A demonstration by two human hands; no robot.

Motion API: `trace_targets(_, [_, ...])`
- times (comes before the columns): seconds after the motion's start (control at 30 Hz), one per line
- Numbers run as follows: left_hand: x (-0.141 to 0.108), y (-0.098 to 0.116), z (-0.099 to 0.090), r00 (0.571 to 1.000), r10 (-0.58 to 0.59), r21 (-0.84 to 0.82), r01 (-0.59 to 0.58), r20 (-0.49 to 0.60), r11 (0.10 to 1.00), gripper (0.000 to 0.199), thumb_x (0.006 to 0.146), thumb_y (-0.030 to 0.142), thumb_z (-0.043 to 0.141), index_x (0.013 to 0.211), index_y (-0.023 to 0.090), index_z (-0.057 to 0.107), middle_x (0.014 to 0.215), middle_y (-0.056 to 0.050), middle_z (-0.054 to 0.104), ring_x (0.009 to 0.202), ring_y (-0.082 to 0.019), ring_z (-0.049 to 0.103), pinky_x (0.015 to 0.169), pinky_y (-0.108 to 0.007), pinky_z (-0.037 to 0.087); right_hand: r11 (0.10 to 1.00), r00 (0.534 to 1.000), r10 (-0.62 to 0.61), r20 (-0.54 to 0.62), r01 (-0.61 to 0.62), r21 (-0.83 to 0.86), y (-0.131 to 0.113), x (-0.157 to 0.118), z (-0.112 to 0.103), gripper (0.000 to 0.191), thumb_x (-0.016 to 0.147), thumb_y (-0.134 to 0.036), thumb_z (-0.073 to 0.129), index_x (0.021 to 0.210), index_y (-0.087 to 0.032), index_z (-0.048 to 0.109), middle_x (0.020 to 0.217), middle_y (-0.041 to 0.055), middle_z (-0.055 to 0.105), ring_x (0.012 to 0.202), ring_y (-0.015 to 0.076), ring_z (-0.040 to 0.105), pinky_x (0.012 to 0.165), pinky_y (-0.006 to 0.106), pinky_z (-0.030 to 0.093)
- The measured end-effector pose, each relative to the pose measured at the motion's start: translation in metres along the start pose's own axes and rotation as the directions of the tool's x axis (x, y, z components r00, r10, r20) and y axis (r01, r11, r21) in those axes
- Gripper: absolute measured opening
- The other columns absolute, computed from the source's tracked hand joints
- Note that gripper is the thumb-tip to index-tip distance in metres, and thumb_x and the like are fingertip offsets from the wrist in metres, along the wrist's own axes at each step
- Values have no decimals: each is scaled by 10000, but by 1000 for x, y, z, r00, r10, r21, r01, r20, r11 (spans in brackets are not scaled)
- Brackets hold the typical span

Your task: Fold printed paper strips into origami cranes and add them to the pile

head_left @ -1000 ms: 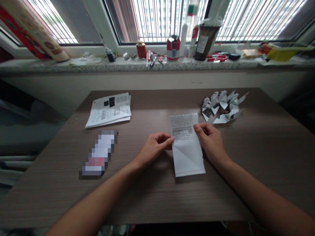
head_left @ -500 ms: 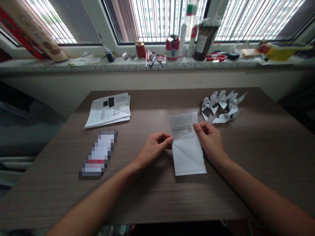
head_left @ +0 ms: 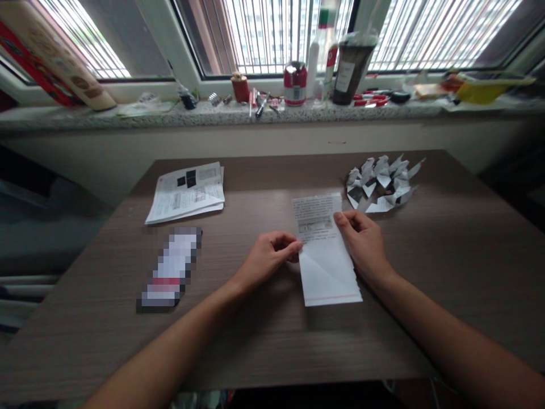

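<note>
A white sheet of paper [head_left: 327,272], printed on its upper part and with a faint diagonal crease lower down, is held above the table. My left hand [head_left: 275,253] pinches its left edge between thumb and fingers. On the right edge, higher up, my right hand [head_left: 361,236] grips it with the thumb on top. Beyond my right hand lies a ring of folded paper pieces [head_left: 385,187], with pointed tips.
Printed papers [head_left: 187,193] lie stacked at the table's back left, with a blurred phone [head_left: 172,270] nearer me. Behind the brown table [head_left: 255,352], the windowsill [head_left: 221,116] bears a red can [head_left: 295,85], a dark cup [head_left: 351,74], a bottle and small items.
The sheet's lower edge has swung slightly to the right. My left hand has moved slightly down and right, and both hands keep their grip.
</note>
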State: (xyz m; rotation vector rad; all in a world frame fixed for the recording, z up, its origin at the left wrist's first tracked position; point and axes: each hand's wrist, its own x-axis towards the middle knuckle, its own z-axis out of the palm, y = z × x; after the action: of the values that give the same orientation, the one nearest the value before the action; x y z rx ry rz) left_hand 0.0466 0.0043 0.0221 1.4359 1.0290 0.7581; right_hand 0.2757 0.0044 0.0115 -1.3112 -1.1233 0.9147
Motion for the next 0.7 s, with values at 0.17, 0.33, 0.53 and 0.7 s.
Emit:
trace_targets(0.17, [-1,-1,-1,998,-11,29,9,54,1000,240,941,382,725,894,151,771,814,-46,736,750,-159,656,715,-261,492,999,1000,-5,-26,6,32,1,2,-1,324,883,-533,737,824,-219,682,771,28,693,679,186,611,593,301,490])
trace_targets(0.33, [-1,-3,-1,998,-9,1,9,67,1000,206,935,355,728,944,155,775,888,-66,757,781,-171,673,732,-276,510,999,999,-21,-32,22,25,3,3,-3,324,905,-537,716,848,-220,679,806,32,708,699,189,622,614,308,504])
trace_targets(0.53, [-2,-3,-1,998,-10,-5,10,56,1000,226,951,358,713,898,141,745,834,-64,736,753,-166,669,716,-275,513,998,1000,-24,-12,24,57,3,4,-3,313,894,-523,742,833,-221,684,793,26,705,708,186,624,622,300,495])
trace_targets(0.7, [-2,-3,0,999,2,-4,-2,48,1000,226,957,355,702,895,139,721,839,-51,724,749,-156,657,720,-269,512,998,1000,-13,-17,14,69,4,4,-2,322,890,-523,743,841,-209,689,802,24,708,712,181,627,623,296,500])
